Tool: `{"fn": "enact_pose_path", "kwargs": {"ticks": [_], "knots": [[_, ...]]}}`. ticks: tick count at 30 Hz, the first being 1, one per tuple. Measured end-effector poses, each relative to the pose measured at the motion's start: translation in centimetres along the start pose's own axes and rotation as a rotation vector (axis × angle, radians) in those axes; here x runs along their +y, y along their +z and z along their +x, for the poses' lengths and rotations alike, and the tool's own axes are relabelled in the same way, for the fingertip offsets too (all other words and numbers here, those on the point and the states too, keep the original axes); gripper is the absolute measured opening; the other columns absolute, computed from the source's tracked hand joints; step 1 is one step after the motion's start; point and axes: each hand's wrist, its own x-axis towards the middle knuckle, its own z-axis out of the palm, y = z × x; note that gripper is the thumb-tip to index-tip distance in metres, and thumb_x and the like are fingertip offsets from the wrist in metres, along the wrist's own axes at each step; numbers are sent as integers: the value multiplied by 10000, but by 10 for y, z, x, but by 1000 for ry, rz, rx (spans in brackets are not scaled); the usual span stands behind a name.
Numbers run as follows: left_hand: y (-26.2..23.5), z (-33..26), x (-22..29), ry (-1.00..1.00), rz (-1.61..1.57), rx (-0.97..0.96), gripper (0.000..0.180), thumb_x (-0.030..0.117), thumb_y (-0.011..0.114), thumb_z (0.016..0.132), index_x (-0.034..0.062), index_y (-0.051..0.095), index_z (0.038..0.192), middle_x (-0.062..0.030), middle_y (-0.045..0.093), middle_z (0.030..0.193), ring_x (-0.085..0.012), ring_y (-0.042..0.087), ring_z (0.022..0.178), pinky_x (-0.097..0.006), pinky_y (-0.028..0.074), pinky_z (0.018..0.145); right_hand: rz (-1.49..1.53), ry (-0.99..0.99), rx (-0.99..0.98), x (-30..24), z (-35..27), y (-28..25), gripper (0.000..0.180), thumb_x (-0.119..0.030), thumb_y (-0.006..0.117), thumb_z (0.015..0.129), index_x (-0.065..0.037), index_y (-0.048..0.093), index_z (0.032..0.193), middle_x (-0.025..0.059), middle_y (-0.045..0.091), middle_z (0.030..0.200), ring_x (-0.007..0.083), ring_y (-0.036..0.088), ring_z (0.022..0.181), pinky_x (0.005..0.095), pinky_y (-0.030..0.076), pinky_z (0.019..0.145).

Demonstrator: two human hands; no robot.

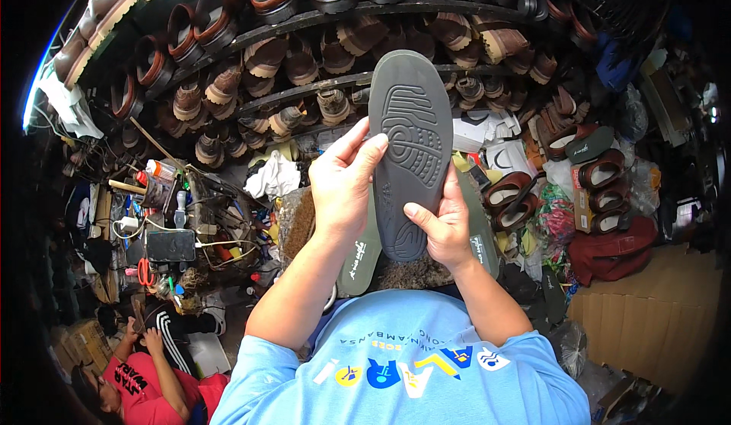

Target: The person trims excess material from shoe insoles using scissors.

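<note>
A dark grey shoe insole stands upright in front of me, its face patterned with moulded grooves, rings and small dots. My left hand pinches its left edge around the middle, thumb on the patterned face. Lower down on the opposite edge, my right hand grips it with the thumb across the face and the fingers behind. Below, one green insole with printed script lies by my left forearm. Another green insole lies by my right wrist, partly covered by my hand.
Shelves of brown shoes curve across the back. At left are a phone, red scissors and cluttered tools. Finished-looking brown shoes and a maroon bag lie right. A person in red sits at lower left.
</note>
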Motion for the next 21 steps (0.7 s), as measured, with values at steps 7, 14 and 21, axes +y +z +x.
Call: {"fn": "enact_pose_path", "kwargs": {"ticks": [7,14,21], "knots": [[-4,-3,-5,41,-10,-25,333,36,647,937,-70,619,1252,-124,698,1122,-127,648,964,-265,521,889,11,11,-6,4,-2,1,869,43,601,895,-54,75,1580,114,374,1523,203,404,1379,368,306,1160],[-3,-7,-7,125,39,30,277,34,646,936,-75,649,1191,-105,703,1086,-122,647,936,-255,517,865,9,81,-6,-8,4,-1,727,-9,617,912,4,232,1528,122,481,1426,196,485,1300,348,365,1117],[-7,-21,-18,128,89,47,263,1,647,923,-78,644,1174,-113,707,1068,-131,659,910,-252,521,837,-108,-3,10,-32,54,-4,533,-31,566,970,61,352,1449,123,593,1288,150,578,1154,291,450,1012]]}}
